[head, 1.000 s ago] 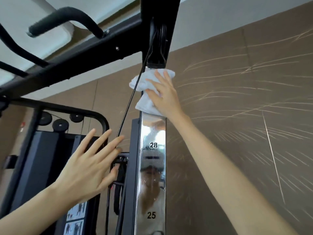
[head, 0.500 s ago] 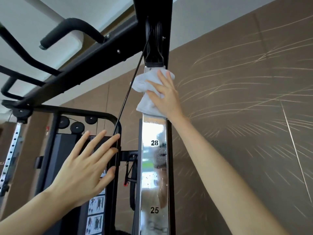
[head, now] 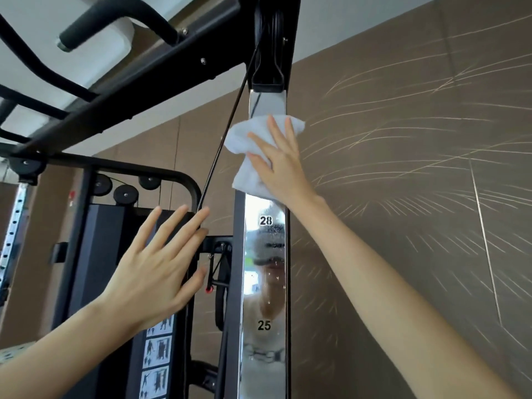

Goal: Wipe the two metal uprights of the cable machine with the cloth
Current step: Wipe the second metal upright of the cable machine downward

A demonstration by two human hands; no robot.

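- Right hand [head: 283, 165]: arm stretched up and forward, palm flat on the cloth [head: 244, 145]. Fingers are straight, slightly spread and pointing up; thumb out to the left across the fabric. It isn't gripping, just pressing the cloth onto metal.
- Cloth: white, bunched, pinned against the front face of the upright [head: 264, 283] near its top. It sits just above the "28" mark [head: 265, 220]. A bare strip of metal shows between its top edge and the black bracket [head: 269, 73]. Its left part sticks out past the upright's edge.
- Upright: vertical, mirror-polished, with a "25" mark [head: 264, 325] lower down. Spots and smears show on the face below the cloth.
- Left hand [head: 155, 266]: raised, palm facing away, fingers straight and fanned, holding nothing. It's in front of the black frame [head: 95, 254], left of the upright.
- Left index tip is right beside the cable [head: 221, 148]; can't tell whether they touch.
- Cable: thin, black, running diagonally from the bracket down and left, crossing the cloth's left edge.
- Overhead: black beam [head: 138, 87] angled across the top left, padded grip [head: 115, 21] above it.
- Pictogram stickers [head: 157, 355] on the frame below the left wrist.
- Holed metal rail [head: 13, 226] at the far left edge, well apart from both hands.
- Brown wall [head: 417, 168] with thin pale streaks behind the right arm.
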